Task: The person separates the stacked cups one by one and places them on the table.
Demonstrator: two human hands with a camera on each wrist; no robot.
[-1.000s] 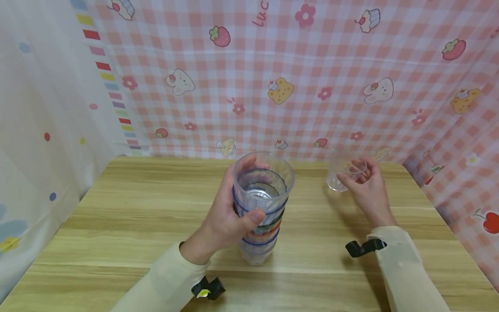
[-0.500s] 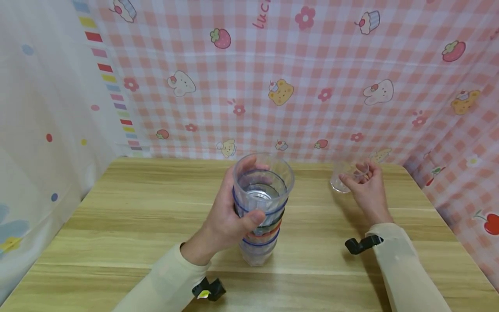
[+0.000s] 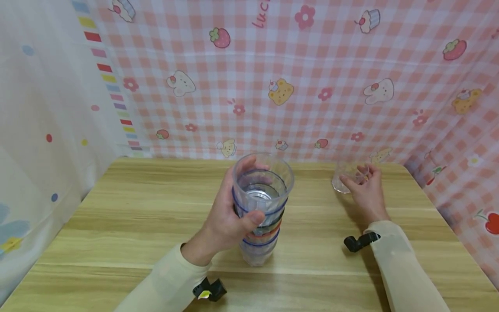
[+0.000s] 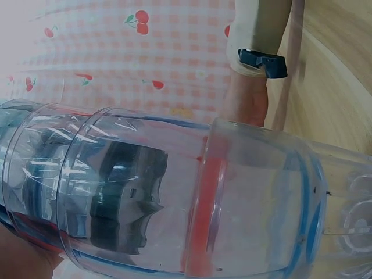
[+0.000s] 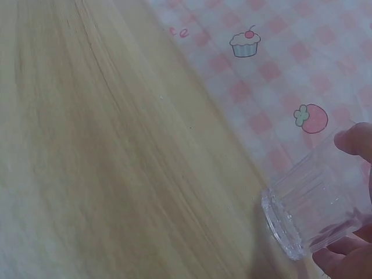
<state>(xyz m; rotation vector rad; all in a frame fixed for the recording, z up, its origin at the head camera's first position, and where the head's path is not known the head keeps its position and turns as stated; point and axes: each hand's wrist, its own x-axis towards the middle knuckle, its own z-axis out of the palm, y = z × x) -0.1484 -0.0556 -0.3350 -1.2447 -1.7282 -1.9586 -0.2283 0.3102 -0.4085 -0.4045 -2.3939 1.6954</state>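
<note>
My left hand (image 3: 230, 221) grips a tall stack of nested clear plastic cups (image 3: 260, 247) from its left side, thumb across the front. Blue, dark and red bands ring the stack, which stands upright near the middle of the table; the left wrist view shows these cups (image 4: 256, 203) up close. Toward the back right, my right hand (image 3: 366, 190) holds a single clear cup (image 3: 341, 185) by its upper part, thumb on the near side. In the right wrist view that cup's (image 5: 314, 203) base is at the wooden surface, close to the back edge.
The wooden table (image 3: 156, 208) reaches to a pink checked curtain (image 3: 249, 86) at the back and right. A white dotted curtain (image 3: 50, 108) hangs on the left. Black camera mounts (image 3: 210, 289) sit on both wrists.
My right hand has shifted slightly to the right with the single cup, which now sits a little lower in view. My left hand and the stack have stayed in place.
</note>
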